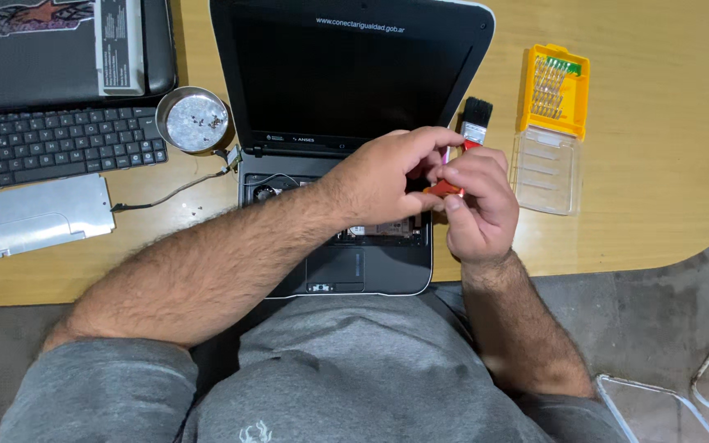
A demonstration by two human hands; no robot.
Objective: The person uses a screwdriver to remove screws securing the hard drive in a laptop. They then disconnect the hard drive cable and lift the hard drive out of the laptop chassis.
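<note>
Best done with the left hand [383, 176] kept steady as a brace while the right hand [476, 201] works the small red tool [445, 189]; seems wise to keep both low over the open laptop [354, 148] so a dropped bit lands on the chassis, not the floor. Worth keeping loose screws in the dish [194, 121] rather than on the worktop [666, 123].

From left: detached keyboard [51, 146] lying flat, with a grey cover plate [30, 217] just below it. Next, round metal dish holding a few tiny dark screws, near the laptop's hinge corner, a thin cable [178, 190] trailing beneath it. Then the laptop, screen dark, keyboard deck stripped so inner parts show.

Left fingers curled and pinching at the tool's tip end; right fingers closed around the red handle, thumb pressed along it. Tool held in the air above the laptop's right edge, between both hands, mostly covered by them; a short red length and a pale tip visible. Exact tip shape impossible to tell.

Further right, a black brush [478, 111] behind the hands, and a yellow bit case [553, 90] with its clear lid [545, 172] open.
</note>
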